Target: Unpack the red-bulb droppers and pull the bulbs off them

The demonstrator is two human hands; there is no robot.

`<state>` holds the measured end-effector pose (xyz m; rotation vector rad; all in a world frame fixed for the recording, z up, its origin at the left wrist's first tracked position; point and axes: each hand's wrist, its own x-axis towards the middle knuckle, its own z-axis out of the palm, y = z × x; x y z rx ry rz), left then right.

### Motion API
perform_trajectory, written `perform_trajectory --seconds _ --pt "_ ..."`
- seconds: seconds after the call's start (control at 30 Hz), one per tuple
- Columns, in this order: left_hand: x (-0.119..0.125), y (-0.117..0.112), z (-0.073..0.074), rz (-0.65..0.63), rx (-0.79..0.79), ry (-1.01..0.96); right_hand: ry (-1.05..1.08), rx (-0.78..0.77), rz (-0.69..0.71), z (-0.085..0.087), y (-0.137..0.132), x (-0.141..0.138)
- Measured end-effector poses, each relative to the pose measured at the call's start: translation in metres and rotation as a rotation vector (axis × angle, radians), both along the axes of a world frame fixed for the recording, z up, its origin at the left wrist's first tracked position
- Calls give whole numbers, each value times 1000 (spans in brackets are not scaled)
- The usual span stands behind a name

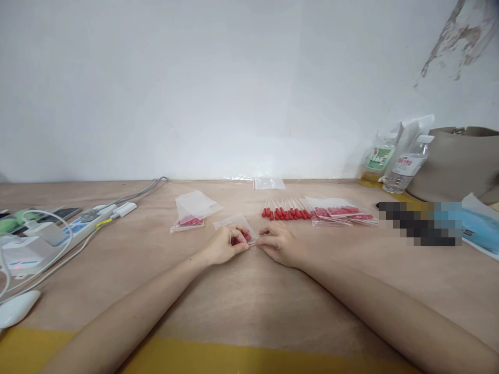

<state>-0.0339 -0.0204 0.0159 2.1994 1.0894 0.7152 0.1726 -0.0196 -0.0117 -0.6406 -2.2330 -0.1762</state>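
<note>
Between my hands lies a small clear zip bag (236, 222) with red-tipped sticks inside. My left hand (228, 243) pinches the near edge of this bag between thumb and fingers, partly covering the red tips. On the same edge, just to the right, my right hand (281, 244) pinches with thumb and forefinger. A row of loose red-tipped sticks (286, 213) lies beyond my right hand, tips toward me. Filled bags (339, 211) overlap to the right of that row. Left of my left hand, more filled bags (192, 210) are stacked.
Flat clear bags (270, 183) lie by the wall. A power strip (83, 228) with chargers and cables fills the left side, near a white mouse (18, 308). At right are two bottles (408, 165), a grey-brown bag (456, 161) and a blue packet (479, 228).
</note>
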Motion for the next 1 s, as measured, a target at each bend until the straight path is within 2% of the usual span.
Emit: perform_trajectory --seconds 0.43,0.63,0.8,1.0 --pt "4 -1 -2 1 -99 -136 -8 -16 46 7 -3 -6" --pt "10 -3 -4 129 -118 -240 -21 -24 60 7 -3 -6" --pt "12 -6 -8 133 -41 -276 -22 -38 -13 7 -2 -7" --pt "12 -6 -12 98 99 -182 -54 5 -81 -1 3 -9"
